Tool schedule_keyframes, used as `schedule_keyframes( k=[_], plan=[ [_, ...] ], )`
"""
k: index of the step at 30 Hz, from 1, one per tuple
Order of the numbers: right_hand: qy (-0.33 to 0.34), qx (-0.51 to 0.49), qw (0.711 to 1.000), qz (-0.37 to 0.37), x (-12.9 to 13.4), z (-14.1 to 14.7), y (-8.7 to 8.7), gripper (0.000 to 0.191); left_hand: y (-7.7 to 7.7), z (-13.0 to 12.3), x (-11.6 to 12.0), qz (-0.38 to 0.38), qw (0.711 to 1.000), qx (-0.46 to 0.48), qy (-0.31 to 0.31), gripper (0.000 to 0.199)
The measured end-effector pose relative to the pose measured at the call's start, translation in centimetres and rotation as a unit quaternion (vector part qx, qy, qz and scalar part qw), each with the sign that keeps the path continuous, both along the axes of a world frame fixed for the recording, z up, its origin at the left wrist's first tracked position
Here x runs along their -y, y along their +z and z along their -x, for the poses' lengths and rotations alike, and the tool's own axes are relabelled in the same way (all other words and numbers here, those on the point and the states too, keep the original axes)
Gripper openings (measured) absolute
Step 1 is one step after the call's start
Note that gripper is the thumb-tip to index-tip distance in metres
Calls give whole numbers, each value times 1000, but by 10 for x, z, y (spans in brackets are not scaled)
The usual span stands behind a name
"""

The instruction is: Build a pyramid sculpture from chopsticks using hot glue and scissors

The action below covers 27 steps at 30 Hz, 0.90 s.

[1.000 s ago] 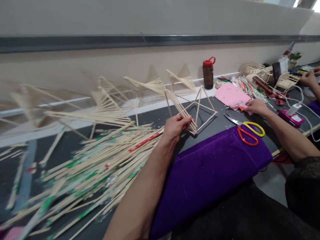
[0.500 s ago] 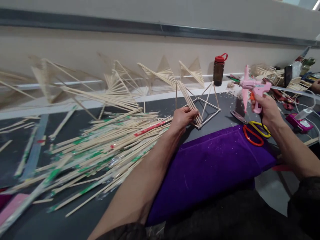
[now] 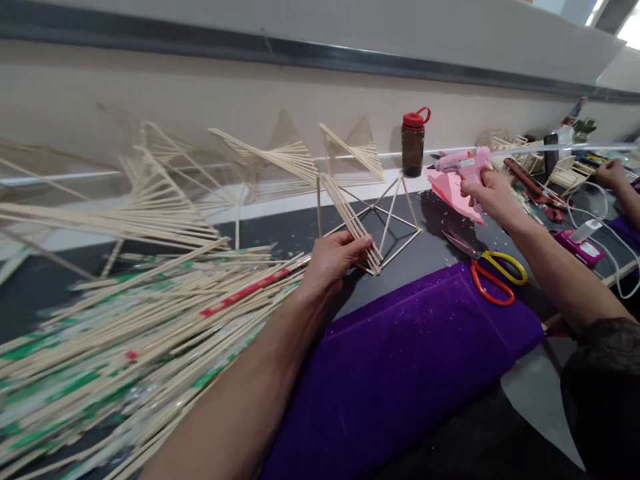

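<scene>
My left hand (image 3: 336, 259) pinches the lower end of a fan of thin wooden sticks (image 3: 351, 217). These sticks belong to a small open stick frame (image 3: 400, 250) that stands on the dark table, its struts meeting in points. Over to the right, my right hand (image 3: 495, 193) is closed round the handle of a pink hot glue gun (image 3: 457, 161), whose nozzle points left. Just under the glue gun is a pink sheet (image 3: 453, 195). Scissors (image 3: 493, 277) with red and yellow handles lie nearer me, partly on a purple cloth (image 3: 415, 360).
Wooden sticks (image 3: 165, 320), some in green-marked wrappers, are heaped at left. Finished stick models (image 3: 280, 157) line the wall. A red-capped bottle (image 3: 413, 147) stands behind. At right are a magenta device (image 3: 580, 247) with a white cable and another person's hand (image 3: 613, 173).
My view has swung to the right. My right hand has brought the glue gun over to the pink sheet, levelling it. My left hand keeps its pinch on the sticks.
</scene>
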State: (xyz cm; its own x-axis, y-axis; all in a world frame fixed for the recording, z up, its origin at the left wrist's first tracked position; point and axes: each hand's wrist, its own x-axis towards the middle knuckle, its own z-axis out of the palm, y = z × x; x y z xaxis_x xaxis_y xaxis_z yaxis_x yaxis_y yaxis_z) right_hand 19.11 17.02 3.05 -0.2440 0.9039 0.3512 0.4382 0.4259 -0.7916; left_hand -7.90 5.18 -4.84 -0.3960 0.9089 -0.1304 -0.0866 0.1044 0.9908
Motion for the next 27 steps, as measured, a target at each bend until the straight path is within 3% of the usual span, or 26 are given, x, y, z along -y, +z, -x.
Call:
schedule_keyframes(
  k=[2,5,9,14,20,24,27],
  plan=[
    [21,9,1000,17,-5,7,-2,19,1,0,1,-1,1000,4,1,25],
    [41,-29,993,109,-12,18,-16,17,4,2,3,2,1000,1,0,24],
    [-9,-78,977,200,-26,25,-43,15,9,2,5,14,1000,9,8,21],
    [-91,-100,979,153,-47,23,-62,19,12,0,6,23,999,24,9,19],
    [-150,-192,966,84,-57,14,-54,11,4,5,4,15,1000,18,10,28],
    [-83,-221,967,91,-45,13,-44,10,1,7,3,17,1000,15,10,30],
    [-8,-185,969,165,-26,24,-41,14,2,8,4,23,1000,6,15,29]
  ],
)
